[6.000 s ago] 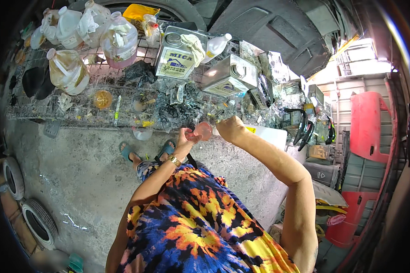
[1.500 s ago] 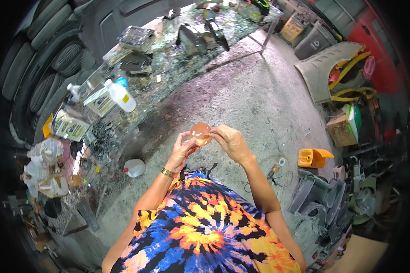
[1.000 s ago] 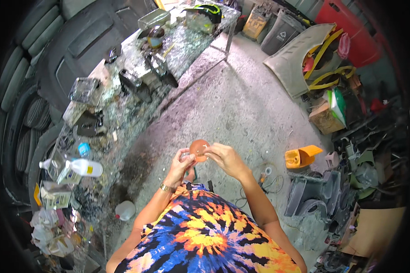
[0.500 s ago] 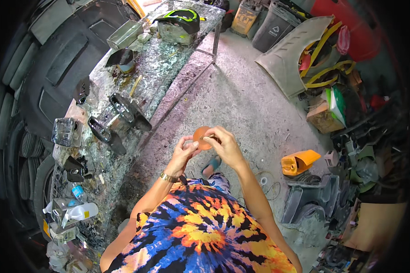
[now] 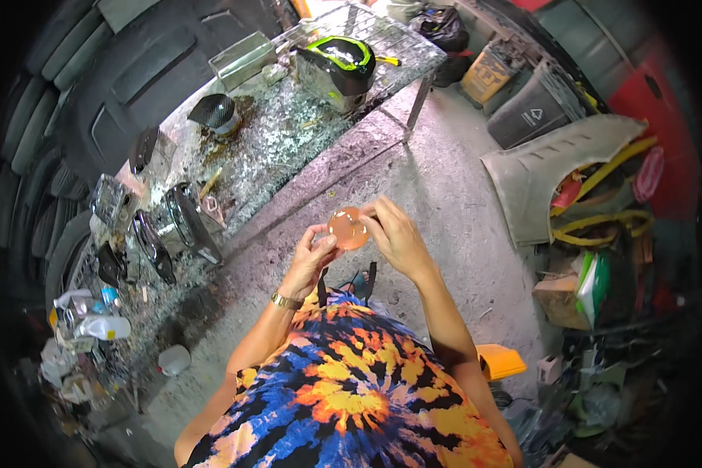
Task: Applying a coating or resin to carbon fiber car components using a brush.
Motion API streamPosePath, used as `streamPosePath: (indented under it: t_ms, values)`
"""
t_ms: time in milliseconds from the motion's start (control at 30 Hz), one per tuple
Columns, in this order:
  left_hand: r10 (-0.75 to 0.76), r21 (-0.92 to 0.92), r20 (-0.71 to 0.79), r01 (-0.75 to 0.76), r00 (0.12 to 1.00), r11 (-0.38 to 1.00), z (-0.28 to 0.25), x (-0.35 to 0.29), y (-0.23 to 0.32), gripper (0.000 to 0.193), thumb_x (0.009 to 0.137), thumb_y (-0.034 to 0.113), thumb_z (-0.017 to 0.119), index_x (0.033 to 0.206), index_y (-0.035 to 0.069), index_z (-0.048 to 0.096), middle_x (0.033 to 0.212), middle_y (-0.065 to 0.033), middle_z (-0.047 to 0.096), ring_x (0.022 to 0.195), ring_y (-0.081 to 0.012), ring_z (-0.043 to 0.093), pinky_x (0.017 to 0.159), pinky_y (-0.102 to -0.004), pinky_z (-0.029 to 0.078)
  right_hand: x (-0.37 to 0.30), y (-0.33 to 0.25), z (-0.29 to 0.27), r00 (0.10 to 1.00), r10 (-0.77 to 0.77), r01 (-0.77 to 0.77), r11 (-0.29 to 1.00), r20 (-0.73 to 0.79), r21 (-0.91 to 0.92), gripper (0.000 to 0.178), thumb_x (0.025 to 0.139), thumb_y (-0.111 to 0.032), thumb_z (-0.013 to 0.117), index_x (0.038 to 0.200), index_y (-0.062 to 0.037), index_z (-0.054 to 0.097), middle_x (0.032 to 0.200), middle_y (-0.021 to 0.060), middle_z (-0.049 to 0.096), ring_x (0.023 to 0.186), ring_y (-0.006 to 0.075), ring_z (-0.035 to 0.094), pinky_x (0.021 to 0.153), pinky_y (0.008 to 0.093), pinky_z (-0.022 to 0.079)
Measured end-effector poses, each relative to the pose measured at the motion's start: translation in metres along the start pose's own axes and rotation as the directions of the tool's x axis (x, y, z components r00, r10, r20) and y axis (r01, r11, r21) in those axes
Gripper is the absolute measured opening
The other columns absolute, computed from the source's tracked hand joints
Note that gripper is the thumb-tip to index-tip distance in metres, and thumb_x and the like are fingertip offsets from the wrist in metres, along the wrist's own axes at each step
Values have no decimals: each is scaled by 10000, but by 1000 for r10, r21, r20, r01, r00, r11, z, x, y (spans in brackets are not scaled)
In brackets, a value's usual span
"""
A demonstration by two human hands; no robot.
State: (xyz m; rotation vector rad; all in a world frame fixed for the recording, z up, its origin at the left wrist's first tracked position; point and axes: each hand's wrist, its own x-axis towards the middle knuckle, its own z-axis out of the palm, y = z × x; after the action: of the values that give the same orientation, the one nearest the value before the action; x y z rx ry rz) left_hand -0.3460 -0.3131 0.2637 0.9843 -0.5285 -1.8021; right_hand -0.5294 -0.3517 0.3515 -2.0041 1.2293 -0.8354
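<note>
A round, glossy orange disc (image 5: 346, 231) is held up in front of my body, its kind not plain to see. My left hand (image 5: 310, 260) pinches its lower left edge between thumb and fingers. On the upper right rim, the fingertips of my right hand (image 5: 395, 238) are closed in a pinch. Light glints off the disc's face. A gold-coloured watch (image 5: 287, 301) circles my left wrist.
To the left runs a paint-spattered workbench (image 5: 269, 160) with glossy black curved parts (image 5: 186, 222) and a black-and-green part (image 5: 339, 70) on it. A grey bin (image 5: 534, 105) and a grey panel (image 5: 526, 175) stand at the right. An orange part (image 5: 501, 362) lies lower right.
My view has turned, so the bench parts sit further left and the orange part lower. The disc has tilted and now shines. Both hands remain at its edge.
</note>
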Motion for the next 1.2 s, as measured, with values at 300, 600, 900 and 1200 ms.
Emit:
streamPosePath:
  t_ms: [300,600,900,1200]
  values:
    - [66,-72,-159,-78,985,994,45,52,-3,418,839,226,673,1162,85,448,986,-35,615,925,-129,596,833,-269,497,68,48,-35,984,-145,147,989,107,-14,91,848,-93,556,894,-25,518,838,134,541,779,332,560,658,406,442]
    - [165,-93,-243,-192,956,977,51,112,5,408,852,197,657,1177,74,444,981,-57,603,917,-119,587,830,-262,494,133,92,-39,964,-247,239,967,100,89,76,851,-55,575,910,-7,574,826,133,572,733,280,591,633,345,458]
    - [201,-163,-347,-270,916,949,45,162,35,400,853,175,654,1172,60,441,1013,-48,596,914,-116,590,841,-249,488,217,107,-40,870,-372,329,927,323,180,106,821,-81,604,904,-17,623,815,121,599,752,292,604,647,362,475]
    - [262,-159,-438,-361,860,919,46,210,60,356,870,145,625,1170,72,448,1020,-49,604,949,-113,585,853,-258,483,294,129,-44,730,-496,440,867,469,232,94,794,-78,617,857,-14,646,812,100,623,761,266,591,690,346,478]
